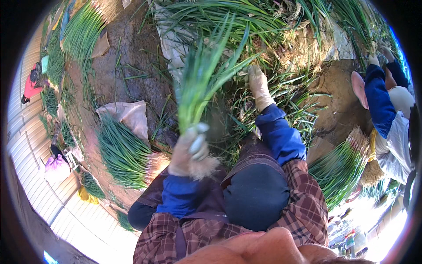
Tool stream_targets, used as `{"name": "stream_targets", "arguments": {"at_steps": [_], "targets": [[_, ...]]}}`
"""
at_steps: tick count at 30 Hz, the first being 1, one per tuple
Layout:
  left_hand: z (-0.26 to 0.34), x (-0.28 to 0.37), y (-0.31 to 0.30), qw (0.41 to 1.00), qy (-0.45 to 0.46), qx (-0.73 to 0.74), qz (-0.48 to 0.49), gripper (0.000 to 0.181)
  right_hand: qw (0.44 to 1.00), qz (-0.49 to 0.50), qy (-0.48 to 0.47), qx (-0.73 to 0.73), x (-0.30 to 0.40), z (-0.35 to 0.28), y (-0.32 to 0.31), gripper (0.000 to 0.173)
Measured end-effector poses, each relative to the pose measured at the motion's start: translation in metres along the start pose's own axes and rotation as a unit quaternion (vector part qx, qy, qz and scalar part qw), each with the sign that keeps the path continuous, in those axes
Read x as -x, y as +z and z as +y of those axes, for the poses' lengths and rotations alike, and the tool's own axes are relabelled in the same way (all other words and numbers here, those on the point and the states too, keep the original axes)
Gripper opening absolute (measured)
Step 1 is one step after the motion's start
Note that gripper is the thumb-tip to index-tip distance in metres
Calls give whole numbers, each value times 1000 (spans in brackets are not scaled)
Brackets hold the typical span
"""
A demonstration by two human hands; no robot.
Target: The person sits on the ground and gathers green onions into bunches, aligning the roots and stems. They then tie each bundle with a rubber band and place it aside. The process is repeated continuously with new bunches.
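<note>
My left hand (pixel 188 153), in a pale work glove, grips a bunch of green onions (pixel 201 89) near its root end. The leaves point up and away from me and are blurred, while the pale roots (pixel 206 165) stick out below my fist. Farther forward on the right, my gloved right hand (pixel 258 82) is at the edge of loose leaf litter (pixel 277 102), its fingers curled. Whether anything is between those fingers cannot be made out. Beyond it lies a large heap of green onions (pixel 224 16) with tangled, straw-coloured roots (pixel 296 49).
A sorted pile of green onions (pixel 123 151) lies to my left beside a pale cloth sack (pixel 130 117). Another pile (pixel 343 168) is at my right, near a co-worker in blue sleeves (pixel 379 95). More bundles (pixel 82 36) lie at far left on the dirt floor (pixel 132 76).
</note>
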State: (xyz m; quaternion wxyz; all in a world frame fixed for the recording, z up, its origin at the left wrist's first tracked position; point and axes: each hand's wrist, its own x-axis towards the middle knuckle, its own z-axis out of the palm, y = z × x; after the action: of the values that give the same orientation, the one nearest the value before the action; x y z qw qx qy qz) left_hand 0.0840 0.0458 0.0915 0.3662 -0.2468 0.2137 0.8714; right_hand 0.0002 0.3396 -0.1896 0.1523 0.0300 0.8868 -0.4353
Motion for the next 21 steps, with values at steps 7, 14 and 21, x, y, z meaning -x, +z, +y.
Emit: {"name": "stream_targets", "arguments": {"at_steps": [7,14,21], "targets": [[69,33,35,959,275,-66,29,21,985,-53,-35,159,-3,-123,-66,55],[59,-75,-57,985,86,-95,115,25,994,-14,83,66,-36,-102,-95,49],[-13,-122,-15,953,180,-145,194,20,879,-190,117,-422,14,-126,-47,26]]}}
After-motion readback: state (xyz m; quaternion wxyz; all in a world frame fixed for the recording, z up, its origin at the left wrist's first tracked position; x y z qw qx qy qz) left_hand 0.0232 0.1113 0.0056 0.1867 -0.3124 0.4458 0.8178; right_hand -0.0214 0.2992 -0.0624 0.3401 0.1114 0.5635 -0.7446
